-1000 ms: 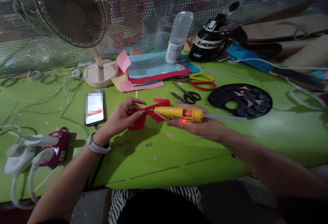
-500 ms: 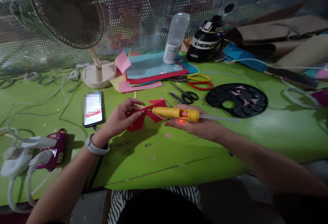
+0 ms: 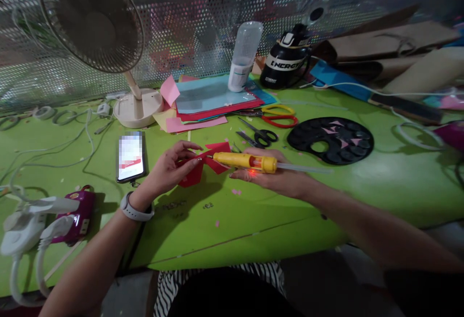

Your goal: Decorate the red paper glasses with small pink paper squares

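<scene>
My left hand [image 3: 177, 165] pinches a folded piece of red paper [image 3: 191, 178] between thumb and fingers, a little above the green table. In my right hand [image 3: 268, 177] is a yellow hot glue gun [image 3: 235, 159], pointing left, with a clear glue stick [image 3: 304, 167] sticking out of its back and a small red light glowing below. The gun's nozzle meets the red paper right by my left thumb; whether it touches cannot be made out. My right fingers are partly hidden behind the gun.
Black scissors [image 3: 261, 136], red-and-yellow-handled scissors [image 3: 279, 120] and a black palette [image 3: 295, 138] with pink scraps lie beyond my right hand. A phone [image 3: 130, 157], a fan [image 3: 139, 109] and a purple power strip [image 3: 78, 213] are left. Paper sheets [image 3: 213, 95] and bottles stand behind.
The view has shifted slightly. Both hands keep nearly the same pose, with the glue gun's nozzle still at the red paper.
</scene>
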A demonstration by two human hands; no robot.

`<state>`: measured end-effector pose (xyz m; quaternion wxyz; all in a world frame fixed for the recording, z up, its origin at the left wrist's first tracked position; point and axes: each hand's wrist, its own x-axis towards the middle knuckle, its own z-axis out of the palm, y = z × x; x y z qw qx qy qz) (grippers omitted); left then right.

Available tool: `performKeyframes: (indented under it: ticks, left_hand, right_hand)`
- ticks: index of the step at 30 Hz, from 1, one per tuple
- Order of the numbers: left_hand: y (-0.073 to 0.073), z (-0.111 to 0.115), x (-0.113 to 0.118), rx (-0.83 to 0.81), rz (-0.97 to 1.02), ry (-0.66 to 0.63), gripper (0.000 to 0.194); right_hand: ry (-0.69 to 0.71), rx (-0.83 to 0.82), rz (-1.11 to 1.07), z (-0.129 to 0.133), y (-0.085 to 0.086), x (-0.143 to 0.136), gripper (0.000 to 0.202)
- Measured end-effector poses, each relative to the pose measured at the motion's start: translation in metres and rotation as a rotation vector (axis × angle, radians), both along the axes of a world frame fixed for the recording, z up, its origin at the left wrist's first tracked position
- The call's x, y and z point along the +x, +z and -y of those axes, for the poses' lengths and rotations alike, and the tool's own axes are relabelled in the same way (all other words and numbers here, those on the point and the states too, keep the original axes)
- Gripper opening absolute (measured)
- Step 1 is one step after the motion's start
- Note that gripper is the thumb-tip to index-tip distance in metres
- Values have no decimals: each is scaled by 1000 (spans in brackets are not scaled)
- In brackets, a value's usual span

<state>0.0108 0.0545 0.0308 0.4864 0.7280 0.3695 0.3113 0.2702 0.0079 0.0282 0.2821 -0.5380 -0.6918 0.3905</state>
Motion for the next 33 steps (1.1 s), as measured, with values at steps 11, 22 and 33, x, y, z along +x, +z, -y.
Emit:
performKeyframes:
  ticks: [11,22,33]
  left_hand:
    - [-4,-1,-2,28,3,-5,27]
    - [1,-7,-6,-72,13,72,34]
    - [5,-16,-11,-111,68,177,39]
  right_hand:
    - [46,34,87,-3,2,2,37]
    - [-91,228,28,5,40,29,33]
    - [-323,436,623,-31,-14,168,28]
